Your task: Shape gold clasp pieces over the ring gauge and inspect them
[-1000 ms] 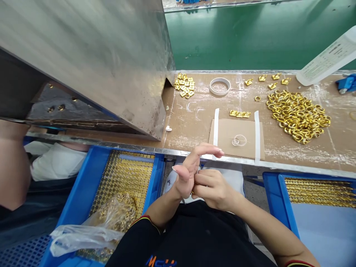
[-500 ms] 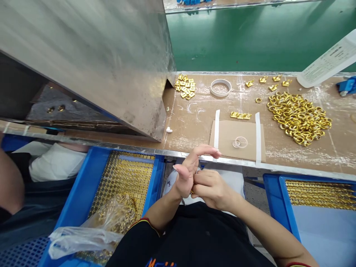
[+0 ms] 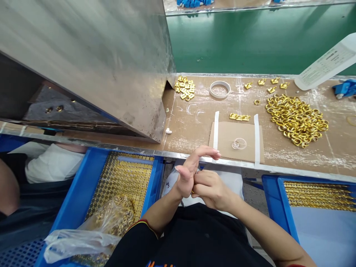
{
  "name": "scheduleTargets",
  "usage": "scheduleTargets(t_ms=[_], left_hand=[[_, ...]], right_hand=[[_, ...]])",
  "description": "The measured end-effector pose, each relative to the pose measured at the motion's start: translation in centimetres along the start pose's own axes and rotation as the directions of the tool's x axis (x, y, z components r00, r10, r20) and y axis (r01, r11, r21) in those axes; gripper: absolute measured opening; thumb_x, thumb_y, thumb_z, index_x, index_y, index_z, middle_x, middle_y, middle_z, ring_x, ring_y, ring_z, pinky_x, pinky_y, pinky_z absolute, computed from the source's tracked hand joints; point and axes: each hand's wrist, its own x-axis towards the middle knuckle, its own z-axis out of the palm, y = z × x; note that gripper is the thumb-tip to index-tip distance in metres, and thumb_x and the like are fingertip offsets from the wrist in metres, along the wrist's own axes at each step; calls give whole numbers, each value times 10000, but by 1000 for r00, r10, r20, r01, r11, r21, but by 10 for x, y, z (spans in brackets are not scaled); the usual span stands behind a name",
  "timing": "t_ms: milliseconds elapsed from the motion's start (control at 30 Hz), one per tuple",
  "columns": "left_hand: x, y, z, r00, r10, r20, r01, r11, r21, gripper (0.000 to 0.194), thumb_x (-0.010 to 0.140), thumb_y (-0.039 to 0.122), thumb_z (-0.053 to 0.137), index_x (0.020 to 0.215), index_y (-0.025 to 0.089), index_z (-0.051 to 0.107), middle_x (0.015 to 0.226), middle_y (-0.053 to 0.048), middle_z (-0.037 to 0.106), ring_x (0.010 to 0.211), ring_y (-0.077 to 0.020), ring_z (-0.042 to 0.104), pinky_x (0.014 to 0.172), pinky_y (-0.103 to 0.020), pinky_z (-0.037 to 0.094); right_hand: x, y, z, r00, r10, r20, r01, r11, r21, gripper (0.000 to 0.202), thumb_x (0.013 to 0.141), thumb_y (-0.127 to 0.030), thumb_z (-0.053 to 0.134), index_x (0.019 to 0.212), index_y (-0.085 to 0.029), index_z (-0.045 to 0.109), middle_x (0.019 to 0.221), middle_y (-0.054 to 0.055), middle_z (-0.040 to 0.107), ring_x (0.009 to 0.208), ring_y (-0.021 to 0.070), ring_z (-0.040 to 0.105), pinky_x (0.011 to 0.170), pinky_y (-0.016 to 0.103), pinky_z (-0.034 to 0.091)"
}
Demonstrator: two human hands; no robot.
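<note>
My left hand (image 3: 190, 168) is raised just off the table's front edge, thumb up and fingers stretched out and curved to the right. Against its palm side rests my right hand (image 3: 210, 187), its fingers curled closed; a small gold bit shows at the fingertips, too hidden to make out. Beyond the hands, a cardboard piece (image 3: 236, 152) lies on the table between two white tape strips, with clear thin rings (image 3: 239, 143) on it. A short row of gold pieces (image 3: 239, 117) sits behind the cardboard.
On the table are a pile of gold rings (image 3: 297, 120), a white tape roll (image 3: 220, 89), gold pieces (image 3: 186, 88) and a white bottle (image 3: 325, 63). A metal housing (image 3: 111, 66) stands at left. Blue trays (image 3: 69, 196) with gold parts flank me. A person's leg (image 3: 8, 189) shows at far left.
Both hands keep nearly the same pose and contact. The view has shifted slightly, so the table items appear a little lower and further left.
</note>
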Motion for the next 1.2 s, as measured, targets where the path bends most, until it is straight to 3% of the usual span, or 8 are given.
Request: scheduleTargets(t_ms=[267, 1000, 1200], left_hand=[[0, 1, 1, 999, -33, -16, 33, 999, -6, 893, 925, 766, 20, 1269, 225, 641, 1166, -102, 656, 1057, -263, 599, 1020, -435, 453], [-3, 3, -4, 999, -52, -6, 52, 998, 22, 940, 899, 791, -13, 1198, 212, 665, 1144, -113, 631, 1033, -276, 599, 1021, -465, 452], [0, -1, -4, 997, -66, -35, 66, 998, 23, 924, 917, 783, 11, 1174, 195, 676, 1111, -117, 649, 1010, -270, 600, 991, -448, 468]], right_hand=[[1, 0, 2, 1000, 2, -14, -2, 1000, 16, 387, 1035, -131, 394, 699, -204, 571, 661, 12, 547, 625, 155, 494, 580, 286, 371], [3, 1, 3, 999, -23, 30, 21, 999, 49, 373, 1026, -110, 395, 707, -204, 561, 666, 15, 566, 630, 154, 494, 576, 282, 374], [3, 3, 2, 999, 17, 46, -18, 999, 30, 402, 1066, -175, 387, 693, -204, 533, 668, 14, 552, 613, 151, 444, 567, 284, 356]])
